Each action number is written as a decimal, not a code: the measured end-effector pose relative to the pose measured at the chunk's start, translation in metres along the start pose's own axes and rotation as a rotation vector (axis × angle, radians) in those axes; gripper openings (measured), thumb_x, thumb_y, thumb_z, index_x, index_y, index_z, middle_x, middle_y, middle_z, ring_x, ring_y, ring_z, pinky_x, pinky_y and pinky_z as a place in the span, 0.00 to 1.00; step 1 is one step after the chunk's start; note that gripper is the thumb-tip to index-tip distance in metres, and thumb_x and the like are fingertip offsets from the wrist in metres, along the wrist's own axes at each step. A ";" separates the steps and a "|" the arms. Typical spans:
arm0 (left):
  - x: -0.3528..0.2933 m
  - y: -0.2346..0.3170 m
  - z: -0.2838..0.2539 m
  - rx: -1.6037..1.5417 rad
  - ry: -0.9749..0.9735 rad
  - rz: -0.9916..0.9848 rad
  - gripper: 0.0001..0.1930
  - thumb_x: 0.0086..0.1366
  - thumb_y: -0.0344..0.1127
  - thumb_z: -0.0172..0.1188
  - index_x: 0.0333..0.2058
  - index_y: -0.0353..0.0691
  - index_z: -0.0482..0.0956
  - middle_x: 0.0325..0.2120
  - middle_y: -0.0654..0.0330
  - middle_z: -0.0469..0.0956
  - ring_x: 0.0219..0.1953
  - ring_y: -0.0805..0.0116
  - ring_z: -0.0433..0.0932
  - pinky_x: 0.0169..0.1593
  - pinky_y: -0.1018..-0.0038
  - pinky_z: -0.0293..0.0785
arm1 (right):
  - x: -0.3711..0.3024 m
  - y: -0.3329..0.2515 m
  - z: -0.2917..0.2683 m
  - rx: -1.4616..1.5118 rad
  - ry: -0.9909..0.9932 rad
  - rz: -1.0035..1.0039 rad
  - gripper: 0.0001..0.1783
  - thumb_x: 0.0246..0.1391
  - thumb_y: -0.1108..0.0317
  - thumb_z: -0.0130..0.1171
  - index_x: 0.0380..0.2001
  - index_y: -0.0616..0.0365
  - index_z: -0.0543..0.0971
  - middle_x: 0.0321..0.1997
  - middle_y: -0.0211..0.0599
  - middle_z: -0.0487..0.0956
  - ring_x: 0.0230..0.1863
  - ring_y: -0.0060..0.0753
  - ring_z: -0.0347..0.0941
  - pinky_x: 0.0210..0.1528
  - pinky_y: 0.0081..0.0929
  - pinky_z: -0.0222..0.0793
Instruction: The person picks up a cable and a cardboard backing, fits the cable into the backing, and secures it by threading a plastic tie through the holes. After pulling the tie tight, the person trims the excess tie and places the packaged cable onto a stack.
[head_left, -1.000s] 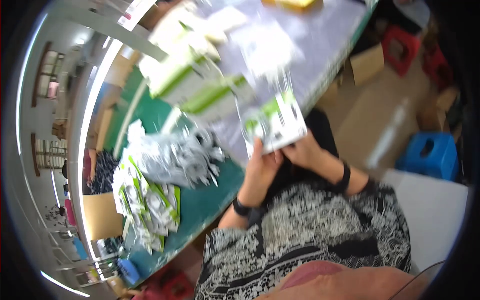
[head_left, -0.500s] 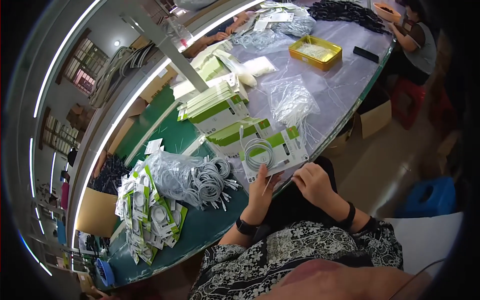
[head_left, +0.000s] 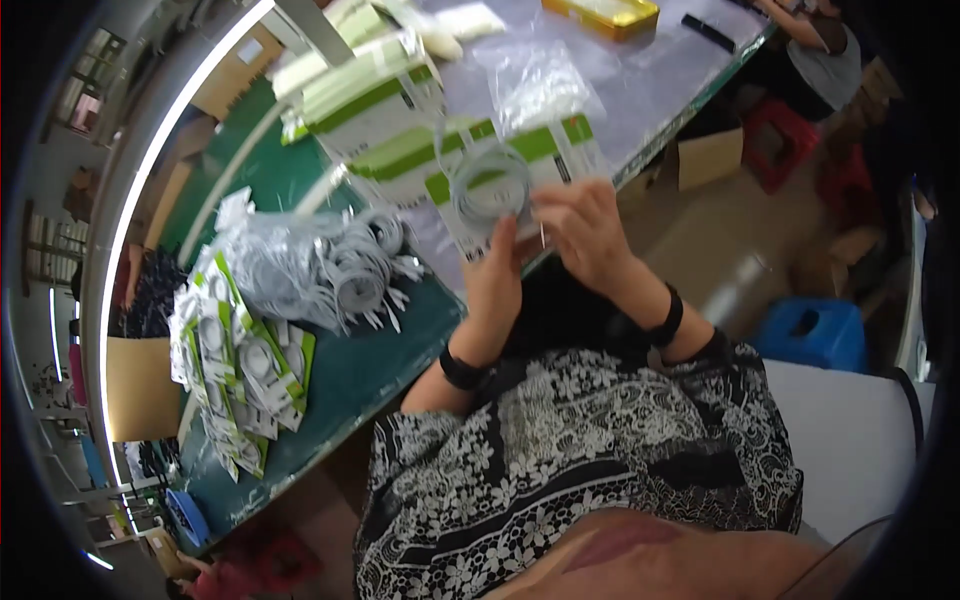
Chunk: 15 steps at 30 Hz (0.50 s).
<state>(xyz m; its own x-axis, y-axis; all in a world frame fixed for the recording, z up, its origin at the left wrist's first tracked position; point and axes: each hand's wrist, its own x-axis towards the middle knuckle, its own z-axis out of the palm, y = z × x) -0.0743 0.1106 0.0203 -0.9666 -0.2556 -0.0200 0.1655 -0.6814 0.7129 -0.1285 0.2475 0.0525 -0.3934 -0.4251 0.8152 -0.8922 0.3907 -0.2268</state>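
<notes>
My left hand (head_left: 493,285) grips the lower edge of a white and green packaging card (head_left: 556,142), its thumb on the front. A coiled light grey cable (head_left: 490,185) lies against the card's face. Curled at the card's right side is my right hand (head_left: 592,235), its fingertips pinched together beside the coil. A thin white tie (head_left: 543,236) shows between the two hands. What the right fingertips hold is hidden and blurred. Behind the card stand stacks of similar cards (head_left: 372,100) without cables.
On the left lie a pile of carded cables (head_left: 240,365) and a clear bag of grey coiled cables (head_left: 300,260). Beyond the card is a clear bag of white ties (head_left: 540,85). A yellow tin (head_left: 605,18) sits farther off. A blue stool (head_left: 812,332) stands at right; a person sits at the far right.
My view has shifted, so the table appears higher and farther left. My right hand has come up from beside the card to its right side. The left hand still holds card and cable.
</notes>
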 end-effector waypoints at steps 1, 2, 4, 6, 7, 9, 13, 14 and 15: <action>0.006 0.004 0.002 0.019 -0.030 0.012 0.17 0.67 0.35 0.53 0.52 0.35 0.67 0.45 0.58 0.73 0.43 0.66 0.76 0.41 0.69 0.79 | 0.007 0.002 -0.001 0.012 0.000 -0.010 0.10 0.42 0.76 0.58 0.32 0.54 0.75 0.48 0.35 0.75 0.40 0.38 0.69 0.44 0.33 0.62; 0.005 0.008 0.002 0.037 -0.062 0.025 0.17 0.67 0.34 0.53 0.52 0.34 0.67 0.45 0.56 0.73 0.43 0.65 0.77 0.41 0.69 0.80 | 0.008 0.001 -0.002 0.024 0.002 -0.019 0.09 0.43 0.76 0.58 0.32 0.55 0.75 0.50 0.36 0.75 0.40 0.38 0.69 0.44 0.32 0.63; 0.003 0.015 0.005 0.054 -0.059 0.036 0.17 0.67 0.34 0.53 0.52 0.33 0.66 0.45 0.56 0.73 0.43 0.65 0.77 0.41 0.69 0.80 | 0.008 0.001 -0.002 0.033 -0.049 -0.013 0.09 0.43 0.77 0.58 0.31 0.55 0.75 0.51 0.35 0.75 0.40 0.38 0.69 0.44 0.31 0.63; 0.004 0.018 0.007 0.107 -0.115 0.107 0.17 0.66 0.33 0.54 0.52 0.33 0.66 0.45 0.55 0.74 0.43 0.63 0.77 0.42 0.69 0.80 | 0.010 0.003 0.000 0.027 -0.087 -0.046 0.08 0.43 0.77 0.57 0.30 0.55 0.74 0.52 0.35 0.75 0.40 0.37 0.69 0.44 0.30 0.63; 0.005 0.019 0.007 0.100 -0.109 0.102 0.17 0.66 0.33 0.54 0.52 0.33 0.66 0.45 0.55 0.74 0.43 0.63 0.77 0.42 0.69 0.80 | 0.011 0.003 0.000 0.028 -0.097 -0.043 0.08 0.43 0.77 0.57 0.30 0.55 0.74 0.52 0.35 0.75 0.40 0.37 0.69 0.44 0.30 0.63; 0.003 0.020 0.006 0.087 -0.080 0.082 0.18 0.66 0.34 0.55 0.51 0.33 0.66 0.45 0.54 0.74 0.43 0.63 0.77 0.43 0.68 0.80 | 0.012 0.002 0.001 -0.004 -0.141 -0.091 0.09 0.44 0.77 0.57 0.30 0.55 0.74 0.52 0.33 0.75 0.40 0.37 0.68 0.43 0.30 0.63; 0.001 0.016 -0.001 0.053 -0.063 0.029 0.18 0.66 0.35 0.55 0.51 0.33 0.66 0.45 0.54 0.74 0.43 0.62 0.78 0.44 0.68 0.79 | 0.009 -0.003 0.004 -0.037 -0.157 -0.092 0.09 0.44 0.77 0.57 0.31 0.54 0.73 0.52 0.32 0.75 0.40 0.37 0.68 0.43 0.30 0.63; 0.001 0.015 -0.003 0.043 -0.066 0.005 0.19 0.65 0.35 0.56 0.51 0.33 0.66 0.45 0.54 0.74 0.43 0.62 0.78 0.45 0.68 0.79 | 0.008 -0.004 0.005 -0.048 -0.150 -0.077 0.09 0.44 0.77 0.57 0.32 0.54 0.73 0.51 0.32 0.75 0.40 0.37 0.68 0.43 0.29 0.63; -0.001 0.014 -0.004 0.043 -0.064 0.005 0.19 0.65 0.35 0.56 0.51 0.33 0.66 0.45 0.54 0.74 0.43 0.62 0.78 0.45 0.68 0.79 | 0.006 -0.005 0.006 -0.046 -0.151 -0.077 0.09 0.44 0.77 0.57 0.32 0.54 0.73 0.51 0.32 0.75 0.40 0.37 0.68 0.43 0.29 0.63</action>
<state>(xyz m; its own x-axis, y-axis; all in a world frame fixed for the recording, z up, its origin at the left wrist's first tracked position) -0.0705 0.0988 0.0278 -0.9765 -0.2135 0.0278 0.1632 -0.6499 0.7423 -0.1281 0.2379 0.0553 -0.3562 -0.5717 0.7391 -0.9112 0.3877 -0.1392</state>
